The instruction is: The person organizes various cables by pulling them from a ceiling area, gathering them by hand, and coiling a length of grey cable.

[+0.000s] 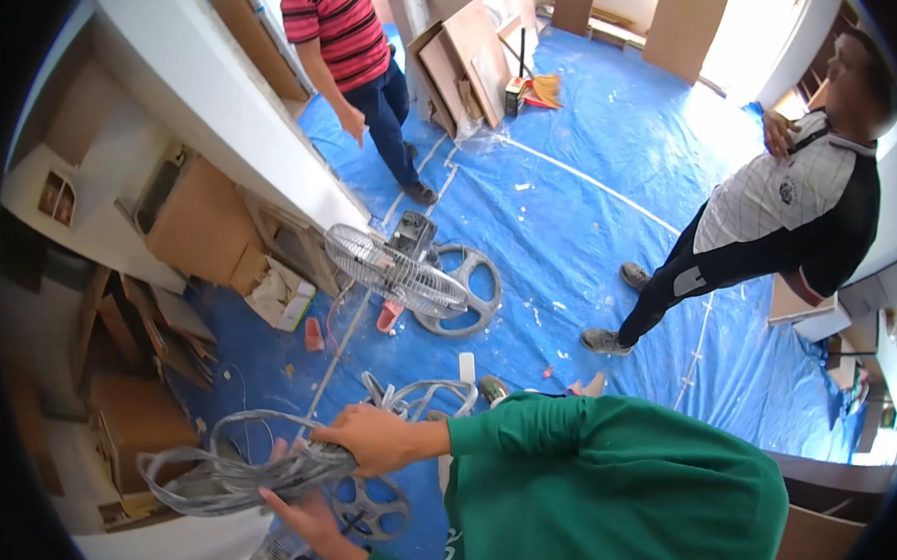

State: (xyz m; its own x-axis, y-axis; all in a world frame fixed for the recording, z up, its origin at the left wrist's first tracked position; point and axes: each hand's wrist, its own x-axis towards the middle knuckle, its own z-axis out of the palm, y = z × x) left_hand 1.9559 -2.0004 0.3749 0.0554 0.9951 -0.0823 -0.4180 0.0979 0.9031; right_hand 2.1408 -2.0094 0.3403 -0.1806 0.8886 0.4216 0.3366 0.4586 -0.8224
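A coiled bundle of grey cable (247, 479) is held up in front of me. My right hand (375, 438) is closed over the top of the bundle, and loose loops hang past it to the right. Beneath the bundle, my left hand (314, 526) cups it, thumb along the near side and fingertips showing behind the loops. A white block-shaped piece (466, 367), perhaps a socket or plug end, sits by the right-hand loops. Below my hands a second fan (270, 558) is partly hidden, near a grey spoked round base (371, 509).
A standing fan (398, 272) with a round base is ahead on blue floor sheeting (547, 236). One person (349, 74) stands beyond it, another (765, 196) to the right. Boards (469, 59) lean at the back; pink slippers (390, 315) and cardboard (206, 226) lie left.
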